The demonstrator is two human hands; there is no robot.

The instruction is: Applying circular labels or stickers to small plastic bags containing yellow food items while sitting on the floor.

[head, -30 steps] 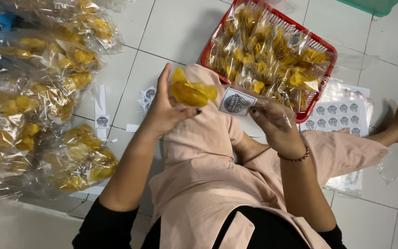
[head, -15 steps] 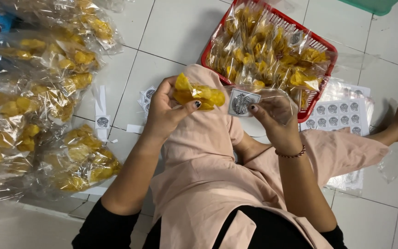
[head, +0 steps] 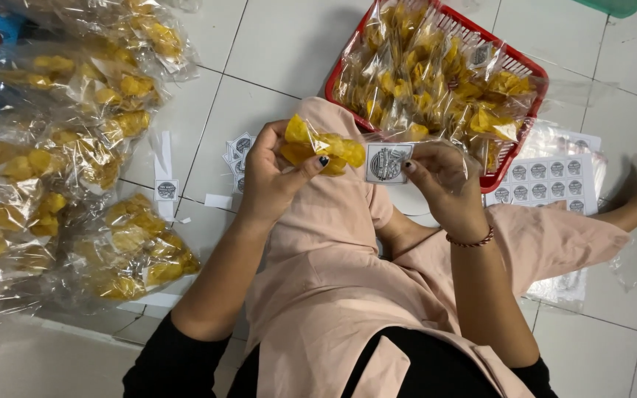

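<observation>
L hand (head: 274, 173) grips clear chip bag (head: 322, 147); R hand (head: 440, 180) pinches its square label (head: 388, 163), w/ red basket (head: 526, 70) near.

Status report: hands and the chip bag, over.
Left hand grips clear bag of yellow chips. Right hand pinches its square label. Nothing between hands.

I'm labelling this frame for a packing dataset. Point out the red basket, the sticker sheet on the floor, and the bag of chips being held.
red basket (head: 337, 74): head view, left rim.
sticker sheet (head: 547, 179): head view, sheet's middle.
bag of chips (head: 318, 146): head view, yellow chips inside.
</observation>
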